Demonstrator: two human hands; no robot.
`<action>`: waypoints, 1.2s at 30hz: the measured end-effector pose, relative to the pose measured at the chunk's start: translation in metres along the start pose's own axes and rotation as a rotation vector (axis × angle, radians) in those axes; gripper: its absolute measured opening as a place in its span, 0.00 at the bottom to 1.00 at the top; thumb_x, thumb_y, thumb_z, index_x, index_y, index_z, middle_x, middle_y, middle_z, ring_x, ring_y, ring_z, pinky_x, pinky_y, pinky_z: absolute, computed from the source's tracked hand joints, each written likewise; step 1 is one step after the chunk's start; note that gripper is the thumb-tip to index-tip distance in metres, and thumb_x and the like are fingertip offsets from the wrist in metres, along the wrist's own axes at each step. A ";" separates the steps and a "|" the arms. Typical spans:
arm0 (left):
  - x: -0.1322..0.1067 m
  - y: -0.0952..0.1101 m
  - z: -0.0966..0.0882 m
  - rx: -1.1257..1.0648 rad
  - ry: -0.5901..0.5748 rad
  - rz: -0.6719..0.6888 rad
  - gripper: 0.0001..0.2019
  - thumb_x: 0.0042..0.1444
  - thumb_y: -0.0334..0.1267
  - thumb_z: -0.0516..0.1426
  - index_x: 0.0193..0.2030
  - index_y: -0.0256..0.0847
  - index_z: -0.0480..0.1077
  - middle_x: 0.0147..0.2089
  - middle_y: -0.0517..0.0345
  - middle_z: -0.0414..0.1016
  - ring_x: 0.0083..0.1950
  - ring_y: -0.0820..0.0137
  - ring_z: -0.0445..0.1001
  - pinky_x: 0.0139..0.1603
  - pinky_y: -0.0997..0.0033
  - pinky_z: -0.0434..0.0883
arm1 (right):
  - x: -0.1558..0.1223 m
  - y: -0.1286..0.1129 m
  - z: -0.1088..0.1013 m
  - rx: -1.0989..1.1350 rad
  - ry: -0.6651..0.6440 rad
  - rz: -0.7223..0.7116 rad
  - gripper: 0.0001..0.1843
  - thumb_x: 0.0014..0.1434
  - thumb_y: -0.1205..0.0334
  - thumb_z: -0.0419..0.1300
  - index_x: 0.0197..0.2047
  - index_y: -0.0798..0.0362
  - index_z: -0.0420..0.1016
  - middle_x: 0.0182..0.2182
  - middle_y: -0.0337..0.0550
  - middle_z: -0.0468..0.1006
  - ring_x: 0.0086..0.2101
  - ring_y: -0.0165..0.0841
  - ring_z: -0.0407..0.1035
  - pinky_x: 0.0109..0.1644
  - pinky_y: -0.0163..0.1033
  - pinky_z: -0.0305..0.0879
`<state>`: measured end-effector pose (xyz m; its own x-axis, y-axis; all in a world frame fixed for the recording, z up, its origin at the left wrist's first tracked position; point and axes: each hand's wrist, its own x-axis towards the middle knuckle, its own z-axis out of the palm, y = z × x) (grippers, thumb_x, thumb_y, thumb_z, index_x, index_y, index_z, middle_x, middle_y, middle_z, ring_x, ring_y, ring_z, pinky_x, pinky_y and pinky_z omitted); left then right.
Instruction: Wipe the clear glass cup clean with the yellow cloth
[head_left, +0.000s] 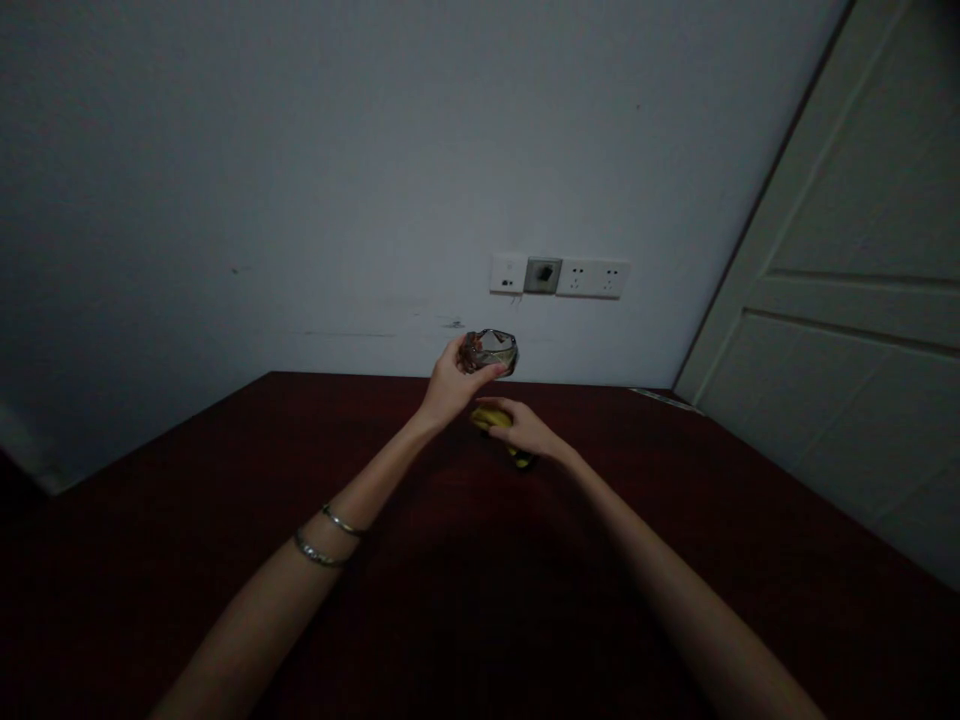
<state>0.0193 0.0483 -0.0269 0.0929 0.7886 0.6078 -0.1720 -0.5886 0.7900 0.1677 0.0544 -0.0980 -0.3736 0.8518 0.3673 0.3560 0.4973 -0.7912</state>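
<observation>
My left hand (450, 384) is closed round the side of a smoky, see-through glass cup (497, 352) with a faceted rim. It is raised in front of the wall, its mouth tilted partly towards me. Below it and slightly to the right, my right hand (525, 430) is wrapped round a yellow and black cloth (491, 416). One end of the cloth pokes out under the palm. Dim light hides the cloth's full shape. The cup and the cloth are apart. Two silvery bangles (321, 550) circle my left forearm.
A dark red table (360, 410) stretches beneath both arms. Its far edge lies by a pale wall (337, 180). Sockets (592, 279) and a grey switch plate (542, 275) are on the wall, above the table. On the right stands a panelled door (847, 290).
</observation>
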 end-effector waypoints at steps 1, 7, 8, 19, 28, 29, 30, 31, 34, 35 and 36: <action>-0.001 0.004 0.001 -0.008 -0.004 -0.002 0.28 0.38 0.39 0.67 0.46 0.34 0.64 0.47 0.45 0.73 0.49 0.62 0.73 0.55 0.58 0.66 | -0.002 -0.004 0.007 -0.041 -0.072 -0.037 0.31 0.43 0.72 0.60 0.53 0.53 0.70 0.50 0.45 0.75 0.48 0.37 0.69 0.56 0.43 0.61; -0.003 0.021 -0.003 -0.018 -0.035 -0.020 0.27 0.40 0.39 0.66 0.47 0.34 0.65 0.49 0.45 0.73 0.50 0.62 0.72 0.57 0.58 0.65 | -0.014 -0.020 0.043 -0.267 -0.361 -0.181 0.34 0.44 0.70 0.61 0.57 0.52 0.67 0.56 0.47 0.69 0.55 0.40 0.64 0.60 0.45 0.56; -0.003 0.022 -0.007 -0.003 -0.045 -0.023 0.27 0.40 0.39 0.66 0.47 0.33 0.65 0.49 0.44 0.72 0.51 0.61 0.72 0.57 0.58 0.65 | -0.017 -0.020 0.047 -0.329 -0.389 -0.184 0.34 0.45 0.69 0.61 0.58 0.51 0.65 0.57 0.48 0.68 0.55 0.40 0.63 0.60 0.45 0.57; -0.027 0.035 -0.090 0.217 -0.133 -0.052 0.30 0.42 0.39 0.65 0.53 0.34 0.62 0.54 0.42 0.68 0.56 0.58 0.68 0.59 0.53 0.62 | -0.018 -0.032 0.037 -0.131 -0.091 -0.037 0.40 0.51 0.45 0.61 0.63 0.53 0.58 0.61 0.55 0.61 0.59 0.45 0.58 0.61 0.55 0.55; -0.078 0.037 -0.165 0.272 -0.268 -0.132 0.30 0.45 0.41 0.64 0.55 0.37 0.61 0.56 0.42 0.68 0.57 0.56 0.67 0.59 0.49 0.60 | 0.009 -0.090 0.091 0.347 -0.141 -0.098 0.33 0.47 0.53 0.67 0.56 0.48 0.67 0.55 0.45 0.71 0.53 0.42 0.67 0.60 0.55 0.59; -0.085 0.038 -0.173 0.268 -0.272 -0.145 0.31 0.45 0.41 0.64 0.55 0.37 0.61 0.57 0.42 0.68 0.57 0.56 0.67 0.59 0.49 0.60 | 0.010 -0.092 0.100 0.366 -0.174 -0.104 0.31 0.47 0.53 0.67 0.55 0.48 0.68 0.54 0.45 0.72 0.52 0.42 0.68 0.60 0.55 0.59; -0.092 0.039 -0.181 0.265 -0.270 -0.161 0.32 0.45 0.42 0.65 0.56 0.37 0.60 0.57 0.42 0.67 0.57 0.56 0.67 0.59 0.49 0.60 | 0.011 -0.093 0.110 0.392 -0.201 -0.109 0.29 0.48 0.54 0.66 0.53 0.49 0.70 0.52 0.45 0.74 0.51 0.41 0.69 0.60 0.55 0.59; -0.100 0.040 -0.189 0.264 -0.265 -0.176 0.33 0.44 0.42 0.65 0.57 0.37 0.60 0.58 0.42 0.67 0.58 0.56 0.66 0.59 0.49 0.60 | 0.012 -0.094 0.120 0.421 -0.221 -0.108 0.27 0.48 0.54 0.66 0.52 0.50 0.71 0.51 0.45 0.75 0.50 0.41 0.69 0.60 0.54 0.59; -0.118 0.045 -0.208 0.287 -0.255 -0.217 0.33 0.45 0.43 0.64 0.57 0.37 0.60 0.58 0.41 0.66 0.58 0.56 0.66 0.60 0.48 0.59 | 0.015 -0.092 0.147 0.478 -0.259 -0.086 0.27 0.47 0.56 0.67 0.51 0.52 0.72 0.49 0.45 0.77 0.48 0.40 0.71 0.59 0.52 0.61; -0.123 0.047 -0.214 0.300 -0.256 -0.228 0.32 0.46 0.44 0.64 0.57 0.37 0.60 0.58 0.41 0.67 0.58 0.56 0.66 0.59 0.48 0.59 | 0.016 -0.092 0.155 0.473 -0.267 -0.082 0.27 0.46 0.56 0.67 0.50 0.53 0.72 0.48 0.46 0.77 0.48 0.39 0.72 0.58 0.52 0.62; -0.128 0.049 -0.220 0.318 -0.261 -0.240 0.32 0.46 0.44 0.64 0.57 0.37 0.60 0.57 0.41 0.67 0.57 0.56 0.66 0.59 0.48 0.60 | 0.016 -0.091 0.163 0.447 -0.269 -0.086 0.27 0.46 0.56 0.67 0.50 0.54 0.72 0.47 0.46 0.78 0.47 0.39 0.73 0.57 0.51 0.63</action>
<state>-0.2171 -0.0424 -0.0836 0.3438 0.8618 0.3729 0.1898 -0.4527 0.8713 -0.0104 -0.0041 -0.0998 -0.6132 0.7092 0.3480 -0.0641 0.3944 -0.9167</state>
